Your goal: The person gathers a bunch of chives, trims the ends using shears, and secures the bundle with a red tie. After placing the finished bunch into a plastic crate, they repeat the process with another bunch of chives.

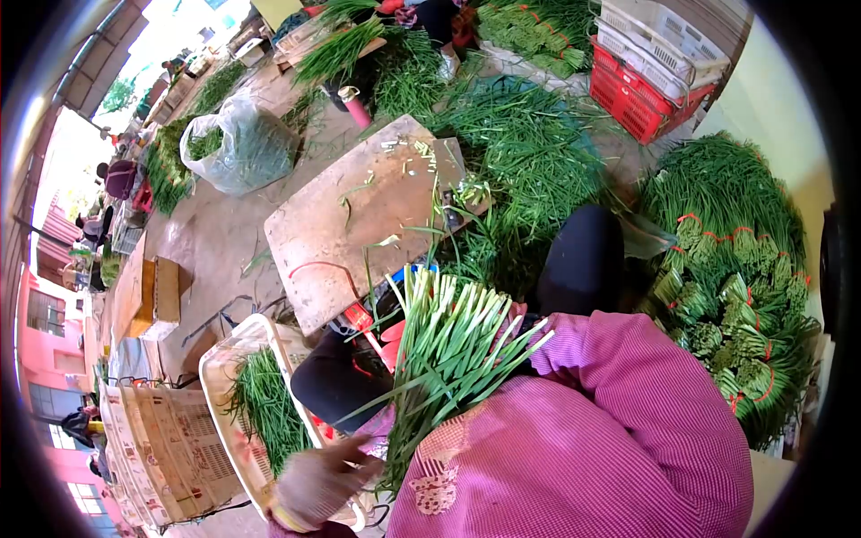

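Observation:
A bundle of long green stalks with pale cut ends (448,332) lies across my lap, against the pink jacket. My right hand (517,321) is around the bundle at its right side, mostly hidden by stalks and sleeve. Lower left, my gloved left hand (323,484) is blurred, with its fingers apart and nothing visible in them, near the basket's edge. A worn wooden board (336,229) stands in front of my knees, with cut pale pieces on it. Beside the bundle are red objects (392,345), partly covered.
Loose greens (538,148) cover the floor ahead. Tied bundles (726,296) are piled at the right, below stacked crates (637,90). A cream basket of greens (211,372) stands at the left. Beyond are a plastic bag (238,148), a pink bottle (356,109), cardboard boxes (161,300) and other people.

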Action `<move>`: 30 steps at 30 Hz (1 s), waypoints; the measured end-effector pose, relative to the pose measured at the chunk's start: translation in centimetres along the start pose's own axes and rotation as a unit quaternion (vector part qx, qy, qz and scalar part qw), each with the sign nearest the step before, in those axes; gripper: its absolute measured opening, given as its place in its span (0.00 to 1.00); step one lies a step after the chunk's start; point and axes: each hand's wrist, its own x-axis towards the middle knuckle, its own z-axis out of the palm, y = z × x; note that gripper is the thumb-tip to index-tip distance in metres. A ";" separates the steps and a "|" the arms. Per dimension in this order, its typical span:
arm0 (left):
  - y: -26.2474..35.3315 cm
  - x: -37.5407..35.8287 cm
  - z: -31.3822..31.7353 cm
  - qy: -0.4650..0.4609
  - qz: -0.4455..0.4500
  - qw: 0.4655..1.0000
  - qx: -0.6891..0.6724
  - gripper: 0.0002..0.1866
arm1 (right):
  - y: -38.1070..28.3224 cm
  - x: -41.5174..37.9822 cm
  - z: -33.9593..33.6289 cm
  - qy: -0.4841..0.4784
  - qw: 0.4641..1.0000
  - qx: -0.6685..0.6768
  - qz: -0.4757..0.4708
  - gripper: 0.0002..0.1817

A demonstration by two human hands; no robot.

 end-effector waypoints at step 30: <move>1.8 15.4 9.0 -0.161 0.028 0.608 -0.777 0.33 | -6.2 -1.4 5.6 0.132 0.342 -0.888 -0.278 0.22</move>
